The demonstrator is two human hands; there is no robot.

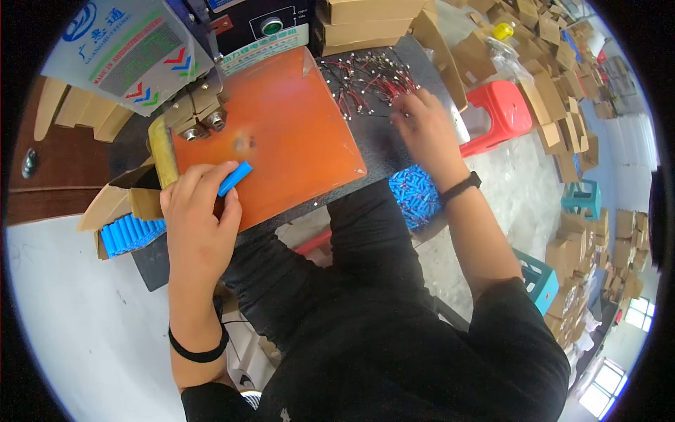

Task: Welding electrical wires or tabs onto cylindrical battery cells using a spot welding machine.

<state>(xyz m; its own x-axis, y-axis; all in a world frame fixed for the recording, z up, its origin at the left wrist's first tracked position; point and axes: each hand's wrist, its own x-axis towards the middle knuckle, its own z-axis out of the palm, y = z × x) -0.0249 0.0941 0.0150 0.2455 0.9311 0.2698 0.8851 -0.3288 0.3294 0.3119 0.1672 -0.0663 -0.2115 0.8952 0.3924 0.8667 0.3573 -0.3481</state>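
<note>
My left hand (pixel 200 207) pinches a blue cylindrical battery cell (pixel 235 178) between thumb and fingers, tilted over the left part of an orange board (pixel 302 133). Just beyond it, two metal electrode heads (pixel 204 125) jut from a grey machine (pixel 137 53). At the right my right hand (pixel 427 133) reaches into a loose pile of thin red and black wire leads (pixel 362 79) with small white ends. Its fingers are curled together at the pile's near edge; whatever lies between the fingertips is hidden.
An open carton of blue cells (pixel 130 234) stands left of my left hand. Below my right forearm, a box holds many more blue cells (pixel 413 195). A dark control box (pixel 264 24) and stacked cartons (pixel 365 24) line the back. A red stool (pixel 500 112) stands at the right.
</note>
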